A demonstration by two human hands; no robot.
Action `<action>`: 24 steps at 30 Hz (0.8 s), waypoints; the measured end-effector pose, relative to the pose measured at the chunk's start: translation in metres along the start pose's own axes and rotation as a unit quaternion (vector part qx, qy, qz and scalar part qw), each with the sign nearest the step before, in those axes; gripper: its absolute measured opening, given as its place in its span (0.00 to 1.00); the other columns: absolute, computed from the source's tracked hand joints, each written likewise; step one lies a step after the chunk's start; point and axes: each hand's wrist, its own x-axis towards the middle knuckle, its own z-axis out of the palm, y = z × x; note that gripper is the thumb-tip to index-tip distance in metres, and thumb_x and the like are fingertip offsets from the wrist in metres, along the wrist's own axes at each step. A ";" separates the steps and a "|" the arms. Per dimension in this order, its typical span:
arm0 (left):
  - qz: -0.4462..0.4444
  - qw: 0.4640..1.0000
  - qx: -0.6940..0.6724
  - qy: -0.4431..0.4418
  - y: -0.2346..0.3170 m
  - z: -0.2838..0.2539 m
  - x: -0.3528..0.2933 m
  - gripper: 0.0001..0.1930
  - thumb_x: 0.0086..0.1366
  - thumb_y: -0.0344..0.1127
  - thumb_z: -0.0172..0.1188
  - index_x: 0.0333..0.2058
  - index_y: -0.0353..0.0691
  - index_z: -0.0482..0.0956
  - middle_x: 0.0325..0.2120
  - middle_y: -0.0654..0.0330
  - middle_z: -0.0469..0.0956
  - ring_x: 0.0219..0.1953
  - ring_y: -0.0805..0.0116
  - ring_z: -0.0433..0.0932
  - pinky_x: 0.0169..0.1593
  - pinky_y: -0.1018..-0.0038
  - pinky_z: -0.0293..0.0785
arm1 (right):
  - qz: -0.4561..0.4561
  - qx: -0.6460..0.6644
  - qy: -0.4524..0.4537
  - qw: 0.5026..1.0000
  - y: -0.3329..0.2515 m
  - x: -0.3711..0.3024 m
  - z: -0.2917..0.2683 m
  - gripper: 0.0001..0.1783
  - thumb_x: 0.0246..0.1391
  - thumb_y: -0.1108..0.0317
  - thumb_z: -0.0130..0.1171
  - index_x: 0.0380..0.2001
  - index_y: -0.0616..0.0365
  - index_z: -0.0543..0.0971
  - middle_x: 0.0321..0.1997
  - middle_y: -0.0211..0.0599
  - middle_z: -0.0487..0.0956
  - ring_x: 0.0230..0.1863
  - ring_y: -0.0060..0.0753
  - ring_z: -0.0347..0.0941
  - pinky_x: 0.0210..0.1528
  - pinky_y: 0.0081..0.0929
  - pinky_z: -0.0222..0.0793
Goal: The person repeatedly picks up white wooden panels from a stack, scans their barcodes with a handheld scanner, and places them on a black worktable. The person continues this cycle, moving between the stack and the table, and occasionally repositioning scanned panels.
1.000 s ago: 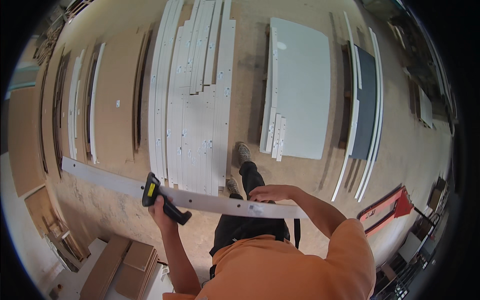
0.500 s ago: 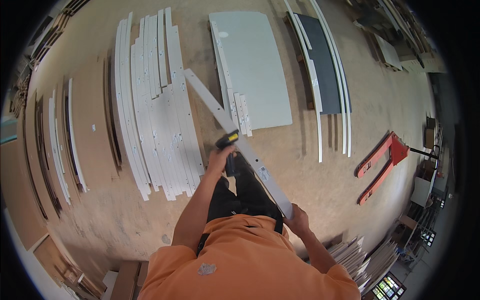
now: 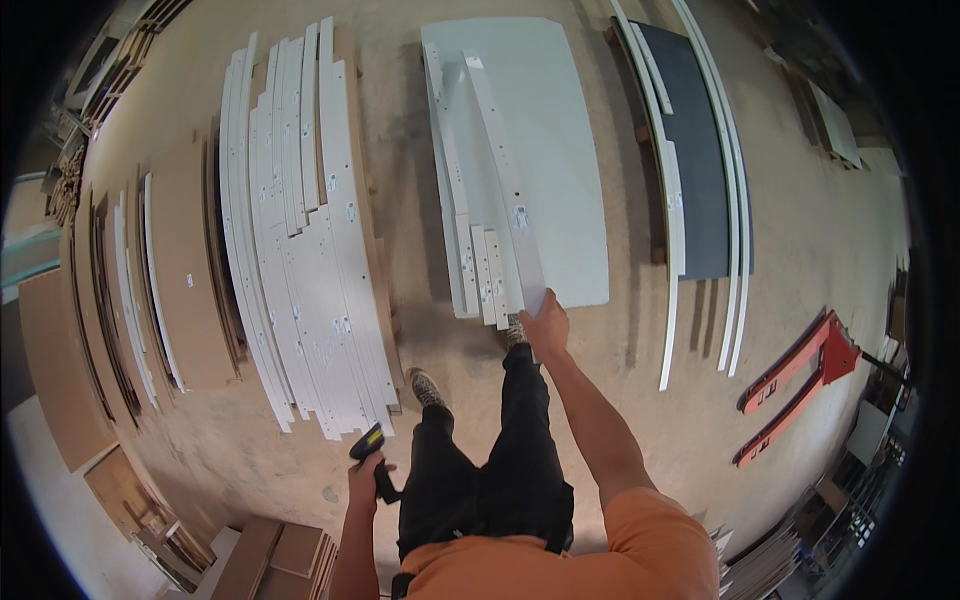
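Right hand (image 3: 545, 322) grasping long white strip (image 3: 505, 170) end; left hand (image 3: 365, 488) clenched around handheld scanner (image 3: 372, 450).

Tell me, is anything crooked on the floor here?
Yes. The long white strip under the right hand lies slanted across the big white panel, while the short strips beside it lie straight. The left hand holds a scanner.

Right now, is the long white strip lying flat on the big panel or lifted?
Lifted at the near end: the right hand holds the strip there, its far end resting on the panel.
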 end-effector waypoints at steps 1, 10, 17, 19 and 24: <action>0.000 0.999 -0.025 0.046 -0.009 0.006 -0.001 0.17 0.61 0.45 0.65 0.36 0.34 0.81 0.25 0.51 0.85 0.12 0.75 0.72 0.14 0.77 0.60 | -0.010 0.012 -0.012 1.000 -0.008 0.045 0.022 0.39 0.45 0.60 0.69 0.59 0.66 0.69 0.46 0.60 0.81 0.47 0.63 0.79 0.50 0.52 0.75; -0.147 0.972 -0.085 0.161 -0.081 0.108 -0.044 0.14 0.61 0.35 0.65 0.35 0.25 0.80 0.26 0.52 0.84 0.25 0.66 0.83 0.25 0.75 0.74 | -0.036 0.003 -0.071 0.997 -0.057 0.306 0.188 0.38 0.49 0.61 0.67 0.58 0.67 0.65 0.54 0.56 0.72 0.49 0.63 0.78 0.51 0.50 0.77; -0.214 0.960 -0.085 0.158 -0.064 0.157 -0.027 0.14 0.64 0.34 0.64 0.44 0.30 0.80 0.31 0.57 0.81 0.29 0.68 0.79 0.34 0.73 0.76 | -0.065 -0.109 -0.077 0.989 -0.047 0.372 0.274 0.34 0.46 0.58 0.72 0.50 0.68 0.69 0.54 0.51 0.69 0.57 0.54 0.69 0.52 0.43 0.77; -0.233 0.953 -0.110 0.162 -0.056 0.163 -0.025 0.16 0.64 0.33 0.66 0.49 0.33 0.81 0.36 0.61 0.81 0.34 0.70 0.77 0.35 0.74 0.74 | -0.028 -0.125 -0.099 0.987 -0.032 0.371 0.291 0.36 0.47 0.55 0.73 0.50 0.68 0.69 0.55 0.52 0.68 0.60 0.54 0.67 0.57 0.45 0.74; -0.146 0.967 -0.116 0.175 -0.044 0.172 -0.027 0.12 0.63 0.35 0.65 0.41 0.34 0.81 0.26 0.65 0.75 0.24 0.74 0.72 0.24 0.74 0.70 | -0.062 -0.097 -0.079 0.990 0.001 0.347 0.309 0.35 0.48 0.56 0.73 0.49 0.68 0.68 0.55 0.54 0.68 0.57 0.58 0.68 0.56 0.48 0.73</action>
